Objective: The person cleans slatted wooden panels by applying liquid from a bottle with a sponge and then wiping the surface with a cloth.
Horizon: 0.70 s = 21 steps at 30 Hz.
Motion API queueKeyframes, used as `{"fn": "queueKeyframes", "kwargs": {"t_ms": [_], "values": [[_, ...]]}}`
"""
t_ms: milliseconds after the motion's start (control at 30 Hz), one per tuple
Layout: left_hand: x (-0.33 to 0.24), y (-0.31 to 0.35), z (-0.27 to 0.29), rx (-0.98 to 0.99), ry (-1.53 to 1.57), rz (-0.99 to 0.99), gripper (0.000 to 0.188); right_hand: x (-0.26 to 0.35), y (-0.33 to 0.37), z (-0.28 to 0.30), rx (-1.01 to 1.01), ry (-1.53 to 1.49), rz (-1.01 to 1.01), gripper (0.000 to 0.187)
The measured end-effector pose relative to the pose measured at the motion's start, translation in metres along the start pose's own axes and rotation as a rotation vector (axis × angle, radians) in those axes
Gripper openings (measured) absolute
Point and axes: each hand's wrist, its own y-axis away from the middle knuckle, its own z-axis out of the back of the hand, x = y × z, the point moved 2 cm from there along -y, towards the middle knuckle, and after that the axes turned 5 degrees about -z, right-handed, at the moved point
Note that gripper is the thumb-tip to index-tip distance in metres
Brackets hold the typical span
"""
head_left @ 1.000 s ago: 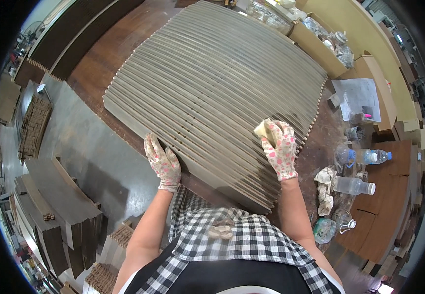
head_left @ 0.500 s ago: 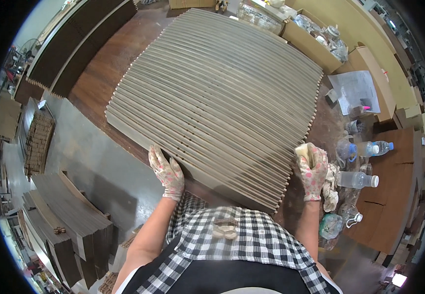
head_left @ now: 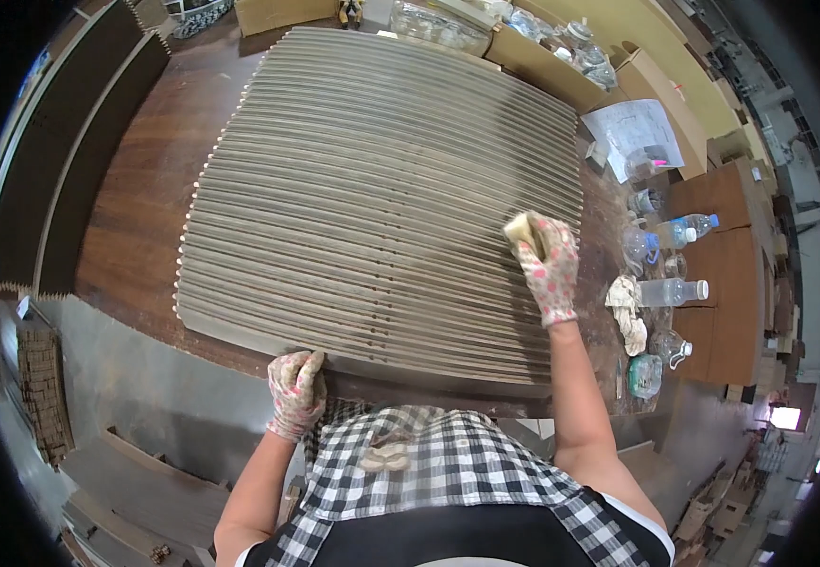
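A broad row of grey-brown slats, packed side by side, lies on the dark wooden table; pale tips show along its left side and small dark holes run down its middle. My right hand, in a white glove with pink dots, is above the right part of the slats. It is closed round a pale, sponge-like block. At the near left edge of the slats is my left hand, gloved alike, with fingers curled in. What it grips, if anything, is hidden.
Along the right side are several plastic bottles, a crumpled white cloth and a sheet of paper. A cardboard box of clear containers stands at the back right. Long dark panels stand at the left.
My right hand has moved with the sponge-like block from beside the slats' right edge to over them. My left hand's fingers have gone from stretched out to curled. The whole view has turned.
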Motion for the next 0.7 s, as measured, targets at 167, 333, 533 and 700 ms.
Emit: {"fn": "queueKeyframes", "kwargs": {"t_ms": [167, 333, 533, 700], "values": [[0.027, -0.001, -0.004, 0.003, 0.145, -0.139, 0.053, 0.057, -0.039, -0.073, -0.013, 0.020, 0.228, 0.040], [0.037, 0.007, -0.014, 0.042, 0.086, -0.192, 0.036, 0.078, -0.062, -0.100, 0.108, 0.071, 0.319, 0.041], [0.033, 0.009, -0.014, 0.009, -0.053, -0.232, 0.035, -0.019, -0.049, -0.025, 0.060, 0.365, 0.105, 0.042], [0.027, -0.002, -0.012, 0.061, -0.070, -0.278, 0.026, 0.045, -0.046, -0.062, -0.002, 0.199, 0.249, 0.042]]}}
